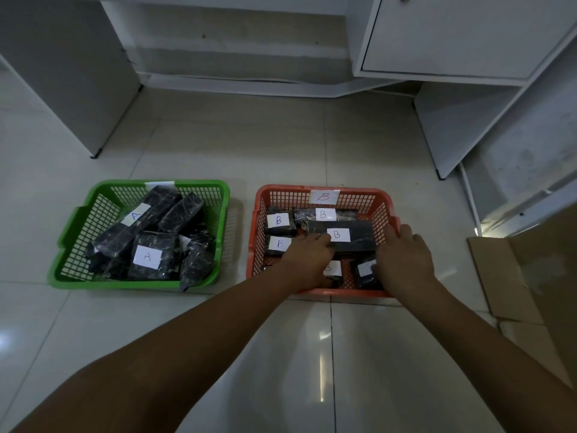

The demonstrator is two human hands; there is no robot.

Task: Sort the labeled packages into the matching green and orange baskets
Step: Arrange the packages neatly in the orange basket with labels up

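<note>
packages [342, 235] under both hands [307, 250], cardboard [512, 276] right of orange basket [256, 232]

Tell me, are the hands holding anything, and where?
The left hand grips the left end of a long black wrapped package labelled B over the orange plastic basket. The right hand seems to steady its right end; fingers hidden.

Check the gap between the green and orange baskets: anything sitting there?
Nothing there. In the head view, only bare floor tile shows between the green basket and the orange basket. Every package in view sits in a basket.
</note>
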